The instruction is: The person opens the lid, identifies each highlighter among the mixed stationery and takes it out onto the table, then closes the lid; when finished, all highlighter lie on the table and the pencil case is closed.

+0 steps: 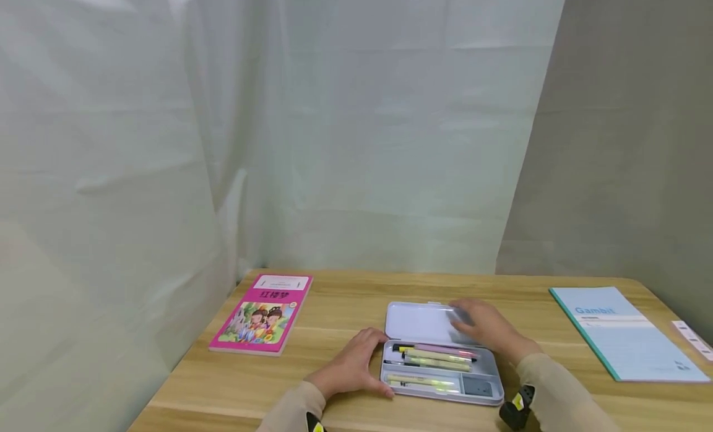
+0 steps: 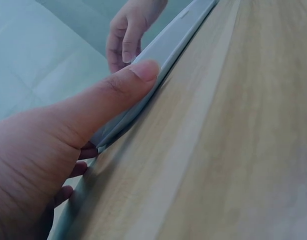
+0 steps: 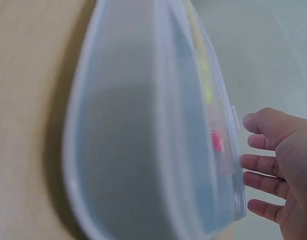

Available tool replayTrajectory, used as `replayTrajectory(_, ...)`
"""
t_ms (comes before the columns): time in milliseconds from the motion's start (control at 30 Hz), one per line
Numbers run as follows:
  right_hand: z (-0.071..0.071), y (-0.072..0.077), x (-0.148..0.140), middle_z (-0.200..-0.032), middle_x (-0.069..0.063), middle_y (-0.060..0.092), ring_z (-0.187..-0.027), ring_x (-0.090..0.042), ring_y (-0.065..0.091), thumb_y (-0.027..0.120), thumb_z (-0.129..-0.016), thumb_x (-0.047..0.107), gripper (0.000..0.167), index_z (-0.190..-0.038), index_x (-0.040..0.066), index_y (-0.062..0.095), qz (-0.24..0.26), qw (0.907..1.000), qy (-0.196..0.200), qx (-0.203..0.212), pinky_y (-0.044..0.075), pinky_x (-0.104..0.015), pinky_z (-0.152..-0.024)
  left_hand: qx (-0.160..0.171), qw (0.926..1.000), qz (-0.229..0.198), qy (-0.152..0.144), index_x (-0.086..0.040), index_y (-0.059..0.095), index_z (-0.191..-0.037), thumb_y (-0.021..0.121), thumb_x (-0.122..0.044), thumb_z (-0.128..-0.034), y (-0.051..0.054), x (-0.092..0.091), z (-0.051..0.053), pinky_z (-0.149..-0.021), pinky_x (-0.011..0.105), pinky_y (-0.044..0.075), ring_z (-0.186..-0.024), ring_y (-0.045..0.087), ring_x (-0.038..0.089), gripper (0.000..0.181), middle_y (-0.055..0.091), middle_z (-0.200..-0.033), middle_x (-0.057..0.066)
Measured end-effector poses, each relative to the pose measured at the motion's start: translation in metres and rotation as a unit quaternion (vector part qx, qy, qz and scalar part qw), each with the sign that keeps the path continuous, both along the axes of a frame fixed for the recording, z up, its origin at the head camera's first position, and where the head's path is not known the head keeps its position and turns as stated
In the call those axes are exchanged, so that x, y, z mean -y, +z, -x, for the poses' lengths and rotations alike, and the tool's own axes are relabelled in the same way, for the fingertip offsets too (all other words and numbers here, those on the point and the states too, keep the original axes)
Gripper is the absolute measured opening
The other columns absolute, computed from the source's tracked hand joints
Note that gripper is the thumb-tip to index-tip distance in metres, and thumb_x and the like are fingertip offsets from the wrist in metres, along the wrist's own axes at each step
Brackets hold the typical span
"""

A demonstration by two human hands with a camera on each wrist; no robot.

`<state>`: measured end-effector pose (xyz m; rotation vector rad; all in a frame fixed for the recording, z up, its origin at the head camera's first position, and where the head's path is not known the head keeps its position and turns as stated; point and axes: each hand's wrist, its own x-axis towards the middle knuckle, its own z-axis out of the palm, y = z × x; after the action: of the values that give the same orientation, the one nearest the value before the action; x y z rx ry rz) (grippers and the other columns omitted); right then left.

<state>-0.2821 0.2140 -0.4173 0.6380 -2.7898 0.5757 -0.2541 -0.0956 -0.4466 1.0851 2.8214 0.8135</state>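
"Nearest us are two pale sleeves (image 1: 568, 395) at the bottom of the head view, with a black wrist device (image 1: 518, 407) by the right one. What comes after them?"

"Our pencil case (image 1: 488, 361). It lies on the wooden bench (image 1: 206, 388) between the two hands, opened out flat. We see a light pen (image 1: 420, 380) and a dark grey block (image 1: 477, 387) in the near compartments, and several pens (image 1: 437, 356) in the long one behind."

"And the left grip?"

"Our left hand (image 1: 352, 365) touches the case's left end, thumb and fingers apart, the thumb along the near rim."

"What about the right?"

"Behind the tray, our right hand (image 1: 484, 324) is over the right end of the lid (image 1: 418, 320). Its fingers are apart and loosely bent, clamped on nothing; we cannot tell whether they touch the lid."

"Farther out?"

"We have a pale blue notebook (image 1: 629, 333) to the right, a small white strip (image 1: 692, 340) beside it, and a pink book (image 1: 262, 317) well apart on the left. Behind the bench hangs a pale sheet (image 1: 390, 141)."
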Motion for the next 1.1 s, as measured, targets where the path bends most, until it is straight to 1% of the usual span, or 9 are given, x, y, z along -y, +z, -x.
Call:
replayTrajectory(167, -0.002, 0.006, 0.006, -0.114, -0.015, 0.068, -0.108, -0.035, 0.062, 0.067, -0.089, 0.02, 0.034, -0.117, 0.002, 0.065, -0.019, 0.999, 0.004, -0.041, 0.049, -0.053, -0.095, -0.008, 0.9998, 0.016, 0.005, -0.013, 0.049, -0.128, 0.081, -0.062, -0.0607, 0.0, 0.003, -0.001, -0.11, 0.035, 0.04, -0.12, 0.047, 0.013, 0.09, 0.052, -0.126, -0.003)
replayTrajectory(333, -0.006, 0.012, 0.009, -0.116, -0.014, 0.067, -0.11, -0.035, 0.061, 0.067, -0.089, 0.021, 0.034, -0.119, 0.004, 0.064, -0.043, 0.9979, -0.006, -0.049, 0.05, -0.053, -0.094, -0.032, 0.9979, 0.053, 0.017, -0.012, 0.05, -0.13, 0.078, -0.067, -0.0604, 0.0, 0.005, 0.0, -0.111, 0.039, 0.039, -0.122, 0.049, 0.018, 0.093, 0.053, -0.128, -0.001)
replayTrajectory(433, -0.008, 0.012, 0.008, -0.119, -0.013, 0.066, -0.113, -0.035, 0.06, 0.066, -0.09, 0.022, 0.034, -0.12, 0.006, 0.063, -0.051, 0.9972, -0.019, -0.05, 0.048, -0.054, -0.097, -0.069, 0.994, 0.084, 0.017, -0.012, 0.051, -0.13, 0.075, -0.071, -0.0603, 0.001, 0.004, 0.0, -0.111, 0.04, 0.038, -0.12, 0.05, 0.019, 0.094, 0.055, -0.124, -0.001)
replayTrajectory(600, -0.013, 0.013, 0.006, -0.121, -0.013, 0.065, -0.116, -0.034, 0.058, 0.067, -0.09, 0.025, 0.036, -0.121, 0.007, 0.063, -0.057, 0.9961, -0.035, -0.058, 0.046, -0.055, -0.099, -0.146, 0.9816, 0.122, 0.018, -0.01, 0.054, -0.128, 0.072, -0.075, -0.0573, 0.006, 0.002, -0.003, -0.106, 0.039, 0.043, -0.113, 0.055, 0.018, 0.098, 0.059, -0.118, 0.002)
replayTrajectory(667, -0.016, 0.014, 0.005, -0.121, -0.012, 0.064, -0.116, -0.034, 0.058, 0.067, -0.089, 0.025, 0.036, -0.121, 0.007, 0.063, -0.054, 0.9957, -0.037, -0.066, 0.046, -0.055, -0.1, -0.161, 0.9781, 0.13, 0.024, -0.01, 0.053, -0.13, 0.071, -0.076, -0.0559, 0.009, 0.001, -0.004, -0.106, 0.039, 0.044, -0.115, 0.055, 0.019, 0.101, 0.058, -0.121, 0.002)
replayTrajectory(767, -0.021, 0.017, 0.004, -0.121, -0.013, 0.064, -0.116, -0.034, 0.058, 0.067, -0.089, 0.024, 0.036, -0.12, 0.007, 0.063, -0.045, 0.9949, -0.033, -0.084, 0.046, -0.055, -0.099, -0.174, 0.9748, 0.137, 0.029, -0.01, 0.051, -0.133, 0.07, -0.077, -0.0557, 0.014, -0.001, -0.007, -0.109, 0.039, 0.042, -0.12, 0.052, 0.02, 0.105, 0.056, -0.126, 0.004)
replayTrajectory(833, -0.025, 0.018, 0.002, -0.12, -0.013, 0.065, -0.114, -0.034, 0.059, 0.068, -0.089, 0.023, 0.036, -0.12, 0.007, 0.063, -0.038, 0.9938, -0.028, -0.1, 0.047, -0.054, -0.098, -0.182, 0.9733, 0.138, 0.026, -0.011, 0.049, -0.135, 0.069, -0.077, -0.0567, 0.017, -0.002, -0.008, -0.111, 0.04, 0.039, -0.123, 0.05, 0.021, 0.105, 0.054, -0.129, 0.004)
replayTrajectory(933, -0.031, 0.02, -0.001, -0.118, -0.012, 0.066, -0.112, -0.033, 0.06, 0.069, -0.088, 0.023, 0.036, -0.119, 0.006, 0.064, -0.03, 0.9922, -0.02, -0.119, 0.049, -0.053, -0.095, -0.201, 0.9705, 0.132, 0.012, -0.012, 0.05, -0.135, 0.07, -0.075, -0.0581, 0.02, -0.004, -0.008, -0.113, 0.04, 0.037, -0.124, 0.048, 0.021, 0.101, 0.053, -0.13, 0.003)
replayTrajectory(1100, -0.042, 0.02, -0.007, -0.116, -0.01, 0.066, -0.11, -0.032, 0.061, 0.07, -0.088, 0.024, 0.034, -0.118, 0.009, 0.064, -0.012, 0.9931, -0.016, -0.116, 0.051, -0.05, -0.094, -0.226, 0.9672, 0.115, -0.015, -0.014, 0.051, -0.132, 0.072, -0.073, -0.059, 0.02, -0.008, -0.004, -0.113, 0.04, 0.036, -0.125, 0.047, 0.02, 0.096, 0.052, -0.13, 0.002)
